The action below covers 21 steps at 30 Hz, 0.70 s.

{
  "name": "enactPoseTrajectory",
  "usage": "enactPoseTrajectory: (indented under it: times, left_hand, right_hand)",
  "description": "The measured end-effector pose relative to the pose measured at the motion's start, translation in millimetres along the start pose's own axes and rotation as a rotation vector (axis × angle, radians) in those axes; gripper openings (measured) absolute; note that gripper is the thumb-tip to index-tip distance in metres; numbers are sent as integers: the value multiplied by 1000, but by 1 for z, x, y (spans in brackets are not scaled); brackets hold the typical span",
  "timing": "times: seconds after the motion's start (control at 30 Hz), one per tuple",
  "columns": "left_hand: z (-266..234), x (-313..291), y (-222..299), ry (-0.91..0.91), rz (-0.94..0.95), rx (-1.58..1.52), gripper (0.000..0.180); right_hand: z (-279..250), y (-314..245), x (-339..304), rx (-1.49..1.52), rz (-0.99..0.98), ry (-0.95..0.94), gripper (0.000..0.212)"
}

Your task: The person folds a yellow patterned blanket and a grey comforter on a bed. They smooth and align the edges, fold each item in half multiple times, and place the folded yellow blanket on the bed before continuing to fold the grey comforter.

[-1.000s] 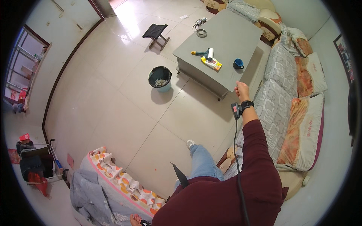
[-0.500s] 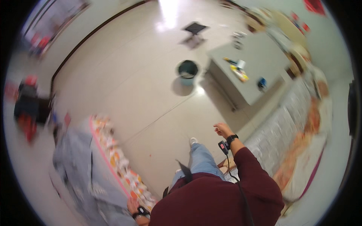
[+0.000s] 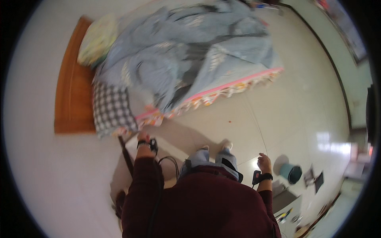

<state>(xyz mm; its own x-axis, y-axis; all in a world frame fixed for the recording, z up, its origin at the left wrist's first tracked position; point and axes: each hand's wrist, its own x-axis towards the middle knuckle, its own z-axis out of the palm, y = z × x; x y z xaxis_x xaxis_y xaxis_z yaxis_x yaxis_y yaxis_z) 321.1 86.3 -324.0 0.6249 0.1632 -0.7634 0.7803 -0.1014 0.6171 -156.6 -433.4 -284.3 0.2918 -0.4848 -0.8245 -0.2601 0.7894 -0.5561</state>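
I stand by the side of a bed that bears a rumpled grey-blue quilt [image 3: 158,59]. My left hand [image 3: 143,137] is near the bed's lower left corner, close to a black-and-white checked pillow [image 3: 113,107]. It is small and blurred, so its fingers do not show clearly; I see nothing held in it. My right hand [image 3: 264,162] hangs over the tiled floor on the right, away from the bed. Its fingers are loosely bent and somewhat apart, with nothing in them. Both wrists wear black bands with small devices.
A wooden headboard [image 3: 71,87] and a yellowish pillow [image 3: 99,37] are at the bed's left end. To the right stand a teal bucket [image 3: 286,171], a dark-topped stool [image 3: 319,181] and a grey table [image 3: 286,202] with small items. A cable loops beside my left arm.
I have turned left toward the bed, which now fills the upper view. The bucket, stool and table have shifted to the lower right. Neither hand has visibly picked anything up.
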Motion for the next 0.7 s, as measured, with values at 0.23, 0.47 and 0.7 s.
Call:
enactPoseTrajectory:
  times: [0.23, 0.47, 0.7]
  left_hand:
    - [52, 37, 99, -186, 175, 173, 21]
    - [126, 14, 172, -36, 847, 1146, 16]
    - [163, 50, 185, 184, 644, 803, 29]
  right_hand:
    - [114, -110, 60, -238, 31, -112, 25]
    - [195, -198, 131, -360, 61, -212, 24]
    - [298, -258, 193, -506, 88, -316, 25]
